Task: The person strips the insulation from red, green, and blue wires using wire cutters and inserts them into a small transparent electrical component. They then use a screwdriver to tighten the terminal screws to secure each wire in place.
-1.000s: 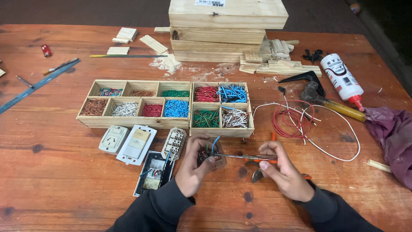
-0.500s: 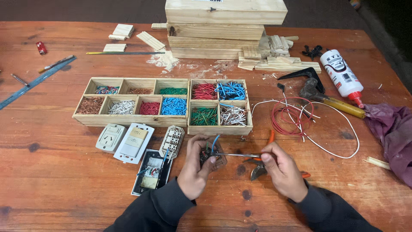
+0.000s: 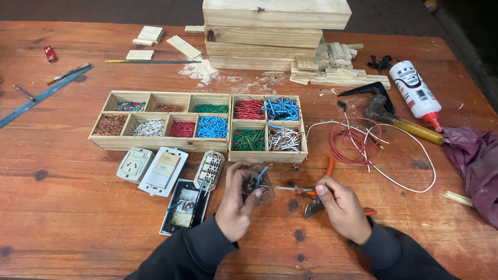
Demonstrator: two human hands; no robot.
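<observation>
My left hand (image 3: 236,205) grips a small clear electrical switch module (image 3: 257,187) with blue and green wires sticking up from it. My right hand (image 3: 340,207) holds a thin screwdriver (image 3: 282,188) by its orange handle, its tip set into the module. Orange-handled pliers (image 3: 317,201) lie on the table under my right hand. Both hands work near the front edge, just below the wooden sorting trays.
Two wooden trays (image 3: 161,142) (image 3: 267,155) hold sorted coloured wire pieces. White outlet plates (image 3: 154,168), a terminal block (image 3: 209,168) and an open black switch box (image 3: 184,210) lie left of my hands. Red and white wire coils (image 3: 358,140), a glue bottle (image 3: 415,93), purple cloth (image 3: 474,161) and stacked wood (image 3: 270,31) sit beyond.
The hands keep their grip on the module and screwdriver. The view has shifted slightly; the screwdriver stays in the module.
</observation>
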